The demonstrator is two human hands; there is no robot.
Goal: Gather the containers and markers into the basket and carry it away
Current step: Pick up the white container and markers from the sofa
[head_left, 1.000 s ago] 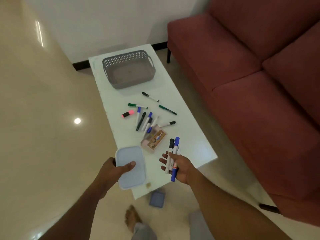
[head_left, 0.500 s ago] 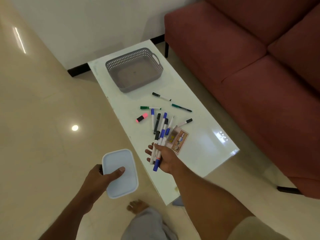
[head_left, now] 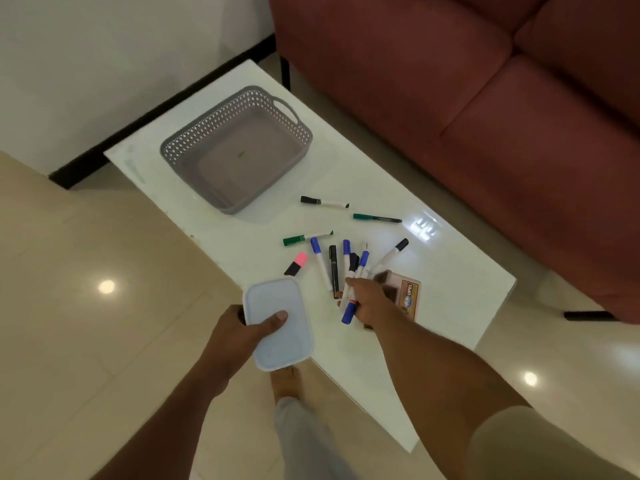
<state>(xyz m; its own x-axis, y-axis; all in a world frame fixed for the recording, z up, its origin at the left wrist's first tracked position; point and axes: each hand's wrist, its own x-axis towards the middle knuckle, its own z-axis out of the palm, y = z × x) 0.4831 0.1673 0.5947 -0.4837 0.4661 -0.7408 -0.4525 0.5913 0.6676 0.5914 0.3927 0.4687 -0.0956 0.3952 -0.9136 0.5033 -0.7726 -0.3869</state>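
An empty grey perforated basket (head_left: 211, 133) with a handle stands at the far end of the white table (head_left: 450, 289). Several markers lie loose in the table's middle, among them a pink highlighter (head_left: 296, 264), a green marker (head_left: 306, 238) and a black-capped marker (head_left: 323, 201). My left hand (head_left: 239, 336) grips a pale blue lidded container (head_left: 277, 323) at the table's near-left edge. My right hand (head_left: 372, 301) holds a bundle of markers (head_left: 350, 306), palm down, over the marker pile. A brown cardboard box (head_left: 407, 292) lies partly under that hand.
A dark red sofa (head_left: 485, 116) runs along the table's right side. A white wall with a black skirting (head_left: 138, 126) is behind the table. The tiled floor (head_left: 86, 306) lies to the left. My bare foot (head_left: 285, 381) and trouser leg are below the table's near edge.
The view has moved closer to the table. My right hand with its markers has turned palm down and reached forward over the pile. The container has come in to the table edge.
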